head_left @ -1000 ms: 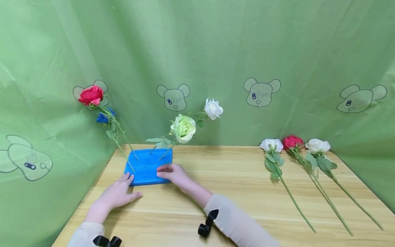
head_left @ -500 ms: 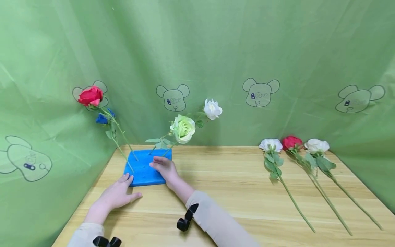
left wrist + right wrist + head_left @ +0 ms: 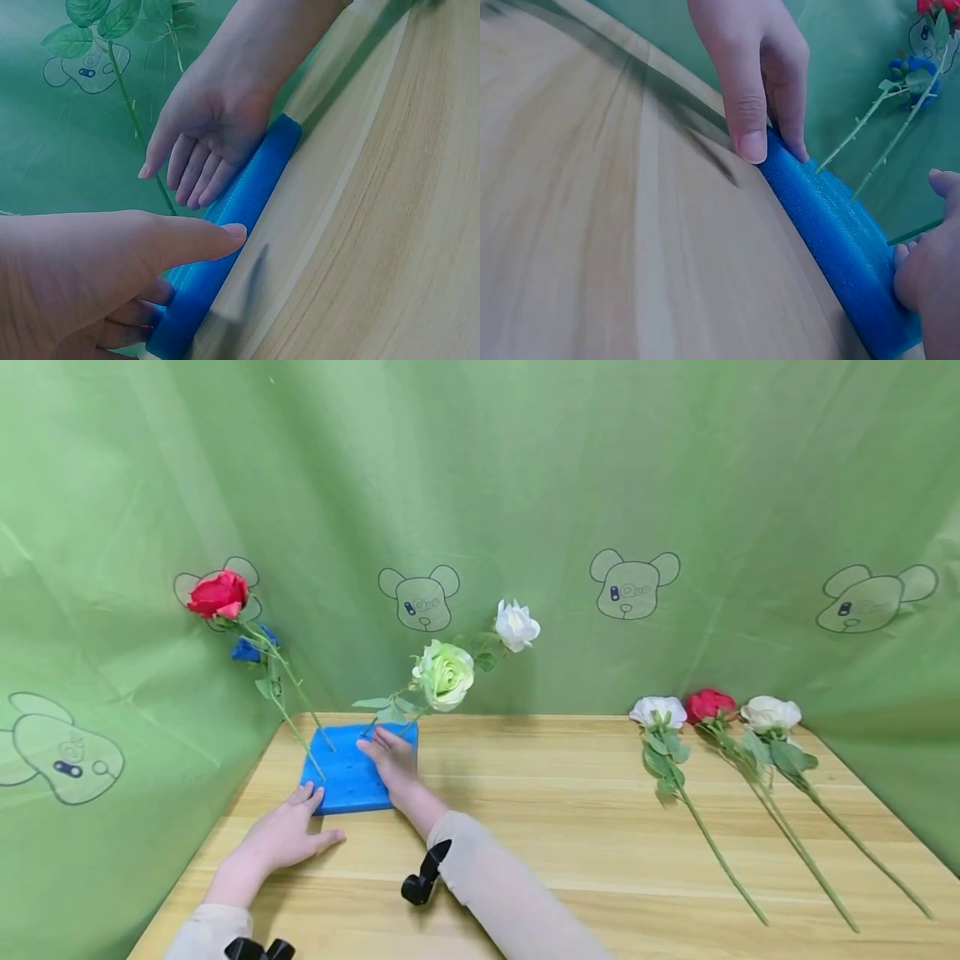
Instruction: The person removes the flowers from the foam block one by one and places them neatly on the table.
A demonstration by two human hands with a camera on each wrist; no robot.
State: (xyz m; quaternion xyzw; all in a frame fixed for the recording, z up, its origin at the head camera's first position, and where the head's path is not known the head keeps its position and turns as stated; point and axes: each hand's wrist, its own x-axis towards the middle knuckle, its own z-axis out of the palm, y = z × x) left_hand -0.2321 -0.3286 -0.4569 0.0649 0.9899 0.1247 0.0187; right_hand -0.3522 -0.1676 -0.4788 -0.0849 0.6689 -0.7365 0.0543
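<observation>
A blue foam block (image 3: pixel 341 777) lies near the table's back left. Standing in it are a red rose (image 3: pixel 218 594) and a blue rose (image 3: pixel 250 648), leaning left, and a pale green rose (image 3: pixel 444 675) and a white flower (image 3: pixel 517 627), leaning right. My left hand (image 3: pixel 281 835) rests its fingertips on the block's front left corner, thumb spread away. Over the block's right side lies my right hand (image 3: pixel 393 764), close to the green rose's stem, its fingers extended and nothing held. The left wrist view shows that right palm (image 3: pixel 217 120) beside the block's edge.
On the right of the wooden table (image 3: pixel 570 827) lie a white rose (image 3: pixel 658 712), a red rose (image 3: pixel 709 704) and a cream rose (image 3: pixel 771 714), stems toward the front. A green curtain (image 3: pixel 540 485) hangs behind and at both sides.
My right hand has moved left and farther back, from the block's front right edge onto its right side, its fingers straightening. My left hand and the flowers stay in place.
</observation>
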